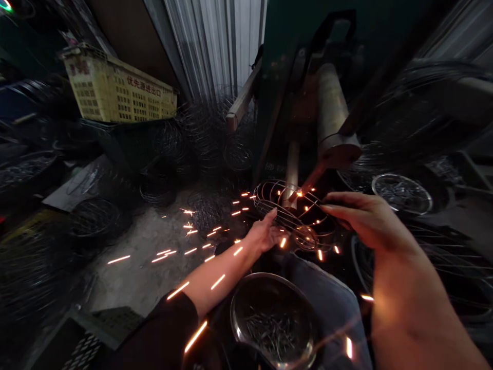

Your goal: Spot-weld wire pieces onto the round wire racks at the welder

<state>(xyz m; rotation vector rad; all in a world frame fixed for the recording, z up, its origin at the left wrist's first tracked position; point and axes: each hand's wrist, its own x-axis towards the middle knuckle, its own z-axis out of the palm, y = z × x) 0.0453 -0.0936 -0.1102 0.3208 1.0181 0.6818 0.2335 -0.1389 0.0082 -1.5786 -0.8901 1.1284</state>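
Observation:
Between the tips of a welding machine [334, 115] sits a round wire frame [269, 192], with a bright glowing spot at the contact and sparks flying out to the left and below. My left hand [265, 232] is closed on the near left side of the wire frame, its thumb up. From the right, my right hand [354, 213] reaches to the frame's right edge with thumb and fingers pinched together; what lies between the fingertips is too small to make out. Below my hands, a metal bowl [275, 277] holds many short wire pieces.
A yellow crate [123, 92] rests on a dark bin [127, 146] at the upper left. Wire rings and coils [92, 218] lie around on the concrete floor [142, 267]. Another round container [402, 192] with metal pieces is at the right. A green crate [96, 329] stands at the lower left.

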